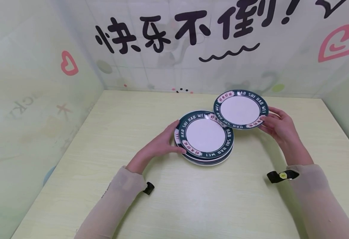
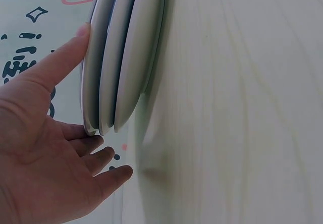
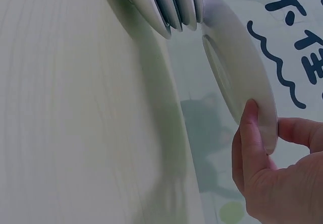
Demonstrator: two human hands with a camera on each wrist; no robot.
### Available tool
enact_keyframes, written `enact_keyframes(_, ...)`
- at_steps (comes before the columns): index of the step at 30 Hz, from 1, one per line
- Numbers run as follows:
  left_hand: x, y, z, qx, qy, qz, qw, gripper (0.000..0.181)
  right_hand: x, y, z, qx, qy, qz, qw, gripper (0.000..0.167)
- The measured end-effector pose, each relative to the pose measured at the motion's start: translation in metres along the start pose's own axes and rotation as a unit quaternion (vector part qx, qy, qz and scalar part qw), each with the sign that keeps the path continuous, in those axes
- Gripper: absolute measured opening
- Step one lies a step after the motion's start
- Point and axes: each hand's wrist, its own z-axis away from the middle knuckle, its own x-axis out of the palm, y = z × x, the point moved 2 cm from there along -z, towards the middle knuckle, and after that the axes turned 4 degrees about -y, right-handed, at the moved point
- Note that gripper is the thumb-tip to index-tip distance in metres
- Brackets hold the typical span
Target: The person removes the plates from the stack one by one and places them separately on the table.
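Note:
Several green-rimmed white plates lie in a stack [image 1: 205, 136] on the table, the top one shifted slightly over those below. The left hand [image 1: 165, 141] holds the stack's left edge, thumb at the near side and fingers at the far side; in the left wrist view, the hand [image 2: 55, 148] has its thumb and a finger on the plates' rims [image 2: 108, 72]. At the upper right of the stack, the right hand [image 1: 282, 127] pinches one separate plate [image 1: 240, 109] by its right rim. The right wrist view shows fingers beneath this plate [image 3: 242, 62] and the thumb on its other side.
The light wooden table [image 1: 207, 202] meets a printed back wall [image 1: 162, 73] behind the plates. A side panel [image 1: 28, 99] stands at the left and another [image 1: 347, 96] at the right.

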Motion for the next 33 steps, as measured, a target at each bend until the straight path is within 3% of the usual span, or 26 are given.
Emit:
enact_keyframes(7, 0.0, 0.001, 0.0, 0.003, 0.003, 0.001, 1.0, 0.119, 0.002, 0.002, -0.006, -0.007, -0.002, -0.033, 0.9994, 0.044)
enact_keyframes(15, 0.0, -0.001, -0.001, 0.0, 0.0, -0.004, 1.0, 0.119, 0.002, 0.004, -0.014, 0.019, 0.016, -0.035, 0.9991, 0.074)
enact_keyframes(33, -0.002, 0.0, 0.001, -0.005, -0.002, -0.004, 1.0, 0.119, -0.002, 0.008, -0.025, 0.059, 0.027, -0.058, 0.9962, 0.09)
